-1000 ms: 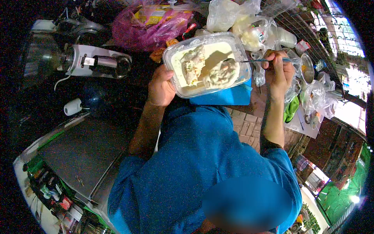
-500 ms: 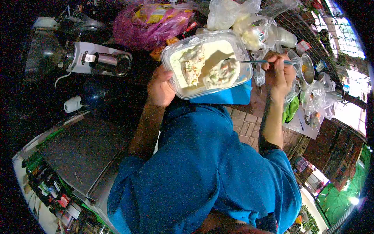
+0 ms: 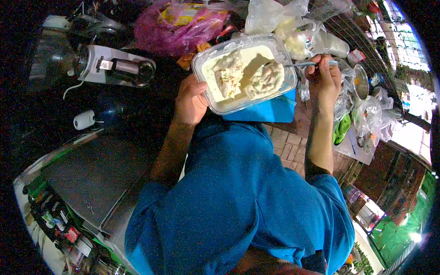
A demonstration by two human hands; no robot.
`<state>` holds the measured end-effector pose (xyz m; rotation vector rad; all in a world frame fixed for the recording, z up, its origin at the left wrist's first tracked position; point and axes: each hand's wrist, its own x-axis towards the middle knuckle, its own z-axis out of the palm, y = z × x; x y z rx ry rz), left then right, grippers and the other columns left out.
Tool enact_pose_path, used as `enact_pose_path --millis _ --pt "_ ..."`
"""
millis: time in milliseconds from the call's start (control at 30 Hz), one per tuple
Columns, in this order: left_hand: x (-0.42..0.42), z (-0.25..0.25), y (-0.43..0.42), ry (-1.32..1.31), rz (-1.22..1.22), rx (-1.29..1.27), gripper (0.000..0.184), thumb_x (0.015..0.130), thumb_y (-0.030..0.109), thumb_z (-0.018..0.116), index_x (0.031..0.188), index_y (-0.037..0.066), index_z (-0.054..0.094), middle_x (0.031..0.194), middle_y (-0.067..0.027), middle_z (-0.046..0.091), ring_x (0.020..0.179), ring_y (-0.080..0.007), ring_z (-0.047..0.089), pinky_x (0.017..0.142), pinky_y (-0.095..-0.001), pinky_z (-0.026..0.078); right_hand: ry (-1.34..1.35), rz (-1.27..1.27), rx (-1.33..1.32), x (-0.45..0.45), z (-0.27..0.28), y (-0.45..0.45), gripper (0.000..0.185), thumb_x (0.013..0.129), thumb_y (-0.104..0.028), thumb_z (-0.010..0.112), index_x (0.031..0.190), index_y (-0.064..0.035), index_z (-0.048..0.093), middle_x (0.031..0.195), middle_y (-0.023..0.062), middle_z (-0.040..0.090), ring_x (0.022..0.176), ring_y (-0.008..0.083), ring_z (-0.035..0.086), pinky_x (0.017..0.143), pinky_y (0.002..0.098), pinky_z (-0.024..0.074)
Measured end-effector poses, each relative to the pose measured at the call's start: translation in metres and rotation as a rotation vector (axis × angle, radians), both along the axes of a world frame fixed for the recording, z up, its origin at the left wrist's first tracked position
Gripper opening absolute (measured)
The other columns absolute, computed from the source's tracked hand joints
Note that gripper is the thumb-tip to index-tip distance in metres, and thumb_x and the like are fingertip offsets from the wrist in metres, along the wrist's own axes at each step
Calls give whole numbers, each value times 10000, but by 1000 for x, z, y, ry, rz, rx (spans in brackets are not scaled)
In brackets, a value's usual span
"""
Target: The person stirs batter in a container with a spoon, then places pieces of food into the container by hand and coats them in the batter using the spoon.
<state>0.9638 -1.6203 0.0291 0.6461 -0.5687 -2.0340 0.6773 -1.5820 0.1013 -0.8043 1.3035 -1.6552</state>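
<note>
My left hand [image 3: 192, 100] grips the left side of a clear plastic container [image 3: 213, 108], thumb over its rim. Inside is a creamy white sauce with a coated piece of food [image 3: 228, 75] on the left. A second lump [image 3: 266, 79], chunky and thickly coated, sits on the right. My right hand [image 3: 324, 79] pinches the handle of a metal utensil [image 3: 300, 65], a spoon or fork. Its far end reaches over the container's right rim into the right lump, where its head is buried.
A pink plastic bag [image 3: 160, 32] with a yellow packet lies behind the container. Clear plastic bags [image 3: 275, 18] and a metal cup [image 3: 361, 81] stand to the right. At the left are a steel-and-white appliance [image 3: 114, 68] and a white roll-shaped object [image 3: 84, 120].
The container has shifted very slightly to the right. My right hand has moved a little up and left, and the utensil's handle now tilts upward toward the right.
</note>
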Motion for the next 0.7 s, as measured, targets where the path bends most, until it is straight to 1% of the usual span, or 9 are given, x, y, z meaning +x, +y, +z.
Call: enact_pose_path --millis 67,167,233,333,367,433,500,600,700 --pt "-3 5 0 22 8 9 569 761 200 564 1249 -75 464 1225 -182 563 1148 -284 546 1007 -401 416 -7 36 -58 -3 -4 -2 246 981 -228 474 925 -7 566 852 52 550 709 114 493 659 256 397" --pt "-3 7 1 -3 14 -7 592 756 210 570 1260 -77 452 1233 -185 556 1154 -282 541 1007 -399 416 38 40 -134 -7 -7 -6 252 961 -243 511 877 -19 590 753 45 571 668 117 514 590 254 405" --pt "-3 10 -2 8 -22 -42 606 751 212 570 1268 -78 444 1239 -186 551 1158 -281 539 1007 -396 415 261 155 -231 -17 -8 -9 273 966 -243 500 867 -5 592 775 55 582 695 127 522 611 256 413" --pt "-4 21 -4 9 -45 -64 627 742 213 567 1280 -79 431 1246 -186 546 1162 -279 535 1008 -392 413 383 140 -338 -20 -2 -14 290 967 -246 496 861 8 591 803 74 601 710 135 531 622 262 418" --pt "-5 24 -6 0 -35 -52 635 738 213 565 1284 -79 427 1248 -185 545 1164 -278 535 1009 -390 412 383 139 -335 -23 -1 -16 290 967 -246 496 861 8 591 803 74 601 710 135 531 622 262 418" --pt "-4 22 -7 -7 -59 -53 636 738 210 561 1287 -79 423 1247 -185 546 1162 -277 536 1006 -389 415 554 203 -324 -26 7 -22 259 982 -221 463 925 22 533 848 100 519 737 171 444 688 290 372" --pt "-4 20 -8 -14 -83 -52 637 738 207 557 1290 -80 419 1246 -185 547 1160 -277 538 1004 -388 417 568 265 -377 -19 15 -31 253 981 -203 460 914 27 542 844 101 530 737 166 456 678 284 375" --pt "-2 17 -9 -4 -101 -23 632 744 210 555 1289 -80 421 1244 -185 548 1155 -276 542 998 -387 424 505 332 -197 -6 16 -37 278 977 -217 466 893 30 562 818 93 551 729 157 482 648 280 381" --pt "-3 14 -9 5 -95 -3 625 749 209 551 1288 -80 423 1243 -185 549 1150 -277 545 995 -389 428 626 476 -287 -12 17 -42 286 978 -226 464 891 30 558 790 92 547 722 161 478 655 283 379"
